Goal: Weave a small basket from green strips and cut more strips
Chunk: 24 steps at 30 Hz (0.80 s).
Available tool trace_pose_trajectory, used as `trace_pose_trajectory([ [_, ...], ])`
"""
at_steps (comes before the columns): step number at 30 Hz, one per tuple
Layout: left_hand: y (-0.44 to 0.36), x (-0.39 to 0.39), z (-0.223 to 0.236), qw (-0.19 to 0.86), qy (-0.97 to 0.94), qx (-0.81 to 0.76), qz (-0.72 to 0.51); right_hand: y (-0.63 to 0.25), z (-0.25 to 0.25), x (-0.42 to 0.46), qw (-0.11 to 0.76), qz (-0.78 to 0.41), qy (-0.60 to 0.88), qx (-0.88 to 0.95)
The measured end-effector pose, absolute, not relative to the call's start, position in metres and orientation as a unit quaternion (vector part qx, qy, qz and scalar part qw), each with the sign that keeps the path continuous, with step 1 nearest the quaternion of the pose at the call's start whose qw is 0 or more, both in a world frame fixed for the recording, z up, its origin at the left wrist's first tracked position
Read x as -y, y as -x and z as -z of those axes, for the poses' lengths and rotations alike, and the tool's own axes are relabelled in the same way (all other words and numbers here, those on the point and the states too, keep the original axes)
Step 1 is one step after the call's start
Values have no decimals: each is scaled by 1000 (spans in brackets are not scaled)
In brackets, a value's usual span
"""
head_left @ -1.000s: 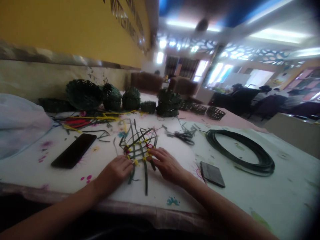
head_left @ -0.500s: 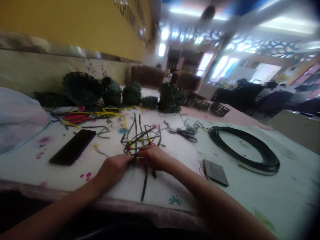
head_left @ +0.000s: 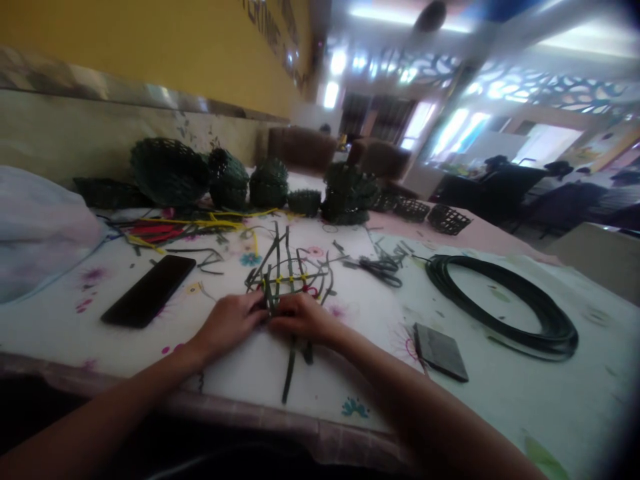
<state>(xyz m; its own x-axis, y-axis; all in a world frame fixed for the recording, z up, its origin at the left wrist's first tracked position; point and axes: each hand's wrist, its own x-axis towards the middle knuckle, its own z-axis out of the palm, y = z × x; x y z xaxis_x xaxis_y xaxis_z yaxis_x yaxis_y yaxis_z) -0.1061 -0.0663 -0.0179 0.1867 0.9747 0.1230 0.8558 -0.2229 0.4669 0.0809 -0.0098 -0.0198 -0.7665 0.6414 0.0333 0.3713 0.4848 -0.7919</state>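
One edge, worked together.
Our right hand [head_left: 303, 317] has moved beside our left hand [head_left: 234, 325]; both seem to pinch the strip lattice [head_left: 291, 280] on the table [head_left: 240, 381], apparently concentrating our work there.

Yellow wall [head_left: 150, 53]: "ERTWINE" (slanted, blurred).

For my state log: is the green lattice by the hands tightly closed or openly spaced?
Openly spaced: the green lattice shows tablecloth between its crossing strips; its near side is partly hidden.
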Motion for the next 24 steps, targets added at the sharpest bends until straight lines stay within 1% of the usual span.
trace_pose_trajectory([
  [6,106,63,18,141,-748,-624,-176,-80,20,-3,136,-527,347,764],
  [11,106,56,12,175,-744,-626,-157,-79,18,-10,99,-607,373,695],
  [18,106,50,17,153,-758,-621,-129,-69,21,-16,69,-632,403,658],
  [24,106,49,20,145,-765,-613,-133,-62,16,-19,19,-617,414,669],
])
